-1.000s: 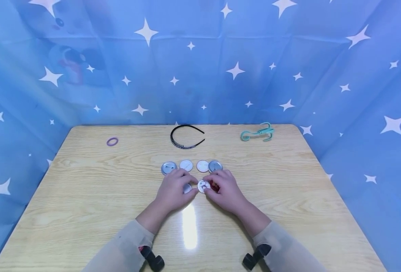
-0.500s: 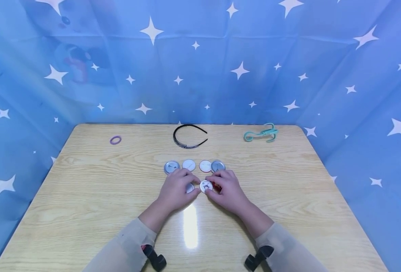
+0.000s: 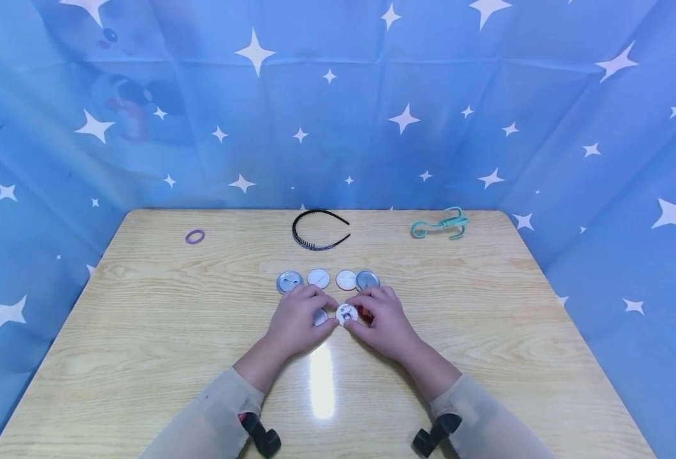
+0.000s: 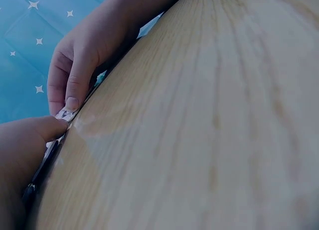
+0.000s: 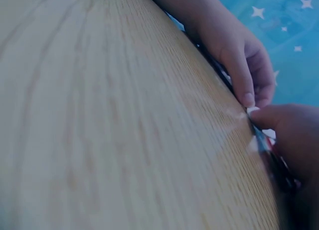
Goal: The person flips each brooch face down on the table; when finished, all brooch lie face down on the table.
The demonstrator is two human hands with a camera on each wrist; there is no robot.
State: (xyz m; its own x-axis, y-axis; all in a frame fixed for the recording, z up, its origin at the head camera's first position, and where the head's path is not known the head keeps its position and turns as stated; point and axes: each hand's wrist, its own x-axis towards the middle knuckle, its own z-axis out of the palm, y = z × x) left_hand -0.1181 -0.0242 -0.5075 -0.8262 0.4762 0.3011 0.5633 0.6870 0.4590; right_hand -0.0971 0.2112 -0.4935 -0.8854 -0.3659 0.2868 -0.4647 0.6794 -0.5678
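Observation:
A white button badge with a dark printed figure (image 3: pixel 346 313) lies between the two hands. My right hand (image 3: pixel 380 319) pinches it with thumb and index finger. From the other side, the thumb and index fingertips of my left hand (image 3: pixel 297 319) meet its left edge. Partly hidden within the left hand's curve is another pale badge (image 3: pixel 320 317). A red badge (image 3: pixel 365 313) shows in part under the right fingers. In the left wrist view the right thumb lies on the white badge (image 4: pixel 65 113), and the left thumb touches it.
Pin-side up, a silver badge (image 3: pixel 289 281), two pale badges (image 3: pixel 318 278) (image 3: pixel 346 280) and another silver badge (image 3: pixel 367 280) form a row beyond the hands. Farther back lie a purple hair tie (image 3: pixel 195 236), a black headband (image 3: pixel 315 247) and a turquoise hair clip (image 3: pixel 441 224).
The head view has shifted slightly, so everything appears a little farther right than one second ago. Both hands keep their places at the white badge.

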